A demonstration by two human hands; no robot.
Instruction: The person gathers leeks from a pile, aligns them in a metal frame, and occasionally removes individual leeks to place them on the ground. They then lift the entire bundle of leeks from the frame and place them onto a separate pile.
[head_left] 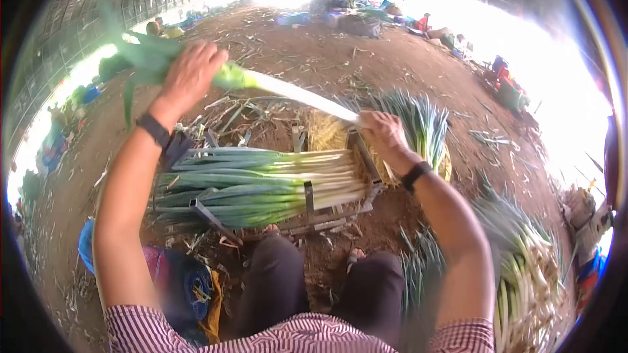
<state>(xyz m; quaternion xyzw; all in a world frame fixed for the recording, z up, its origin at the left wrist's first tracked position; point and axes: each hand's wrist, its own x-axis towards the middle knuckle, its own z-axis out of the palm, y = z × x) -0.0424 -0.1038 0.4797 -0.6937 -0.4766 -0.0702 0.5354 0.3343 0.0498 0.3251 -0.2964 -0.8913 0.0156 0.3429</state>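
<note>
A long green onion [294,93] is stretched across the air in front of me, its white shank to the right and its blurred leaves to the left. My left hand [191,73] is closed around its leafy part. The white end is gripped in my right hand [382,132], whose fingertips are partly hidden. Below both hands, a thick stack of green onions [268,183] lies in a low metal rack [216,218], roots toward the right. Behind my right hand, another bunch of green onions [418,124] stands partly out of view.
Loose green onions with roots [523,268] are heaped on the ground at my right. A bag with a yellow edge [214,304] sits by my left knee. Scraps litter the dirt floor [275,39] of the tunnel-shaped greenhouse, with other piles [356,16] farther back.
</note>
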